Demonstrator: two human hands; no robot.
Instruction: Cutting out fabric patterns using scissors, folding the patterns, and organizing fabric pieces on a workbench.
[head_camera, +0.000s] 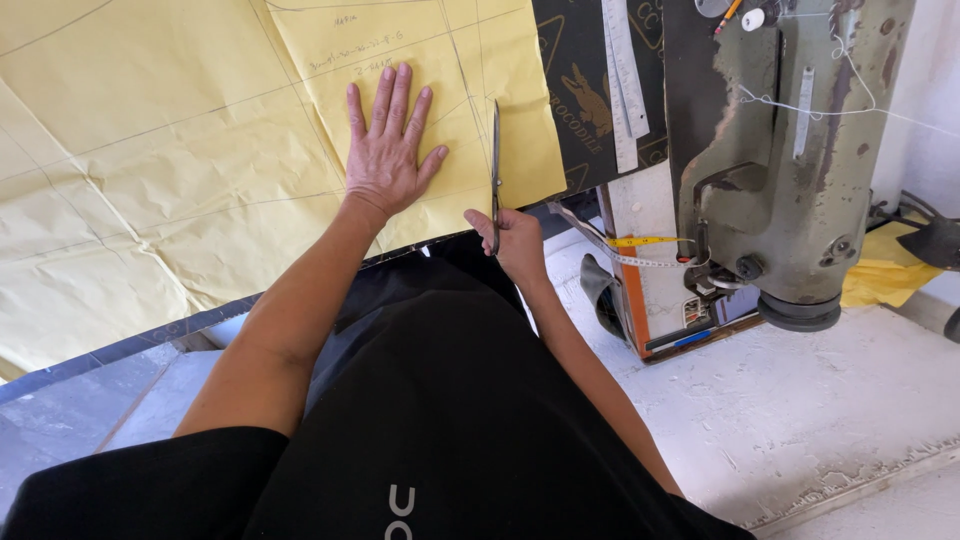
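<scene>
Scissors (495, 175), slim and dark metal, are gripped by the right hand (512, 243), fist wrapped around the handles, blades well into the yellow paper pattern sheet (420, 60). Left of the scissors, the left hand (385, 150) is pressed flat, fingers spread. The cut appears partly done; uncut paper remains beyond the tips.

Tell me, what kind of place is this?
Probably a tailoring or sewing workshop: an old grey-green industrial sewing machine stands at the right, large yellow pattern paper marked with pencil lines covers the table, and the right hand cuts it with metal scissors.
</scene>
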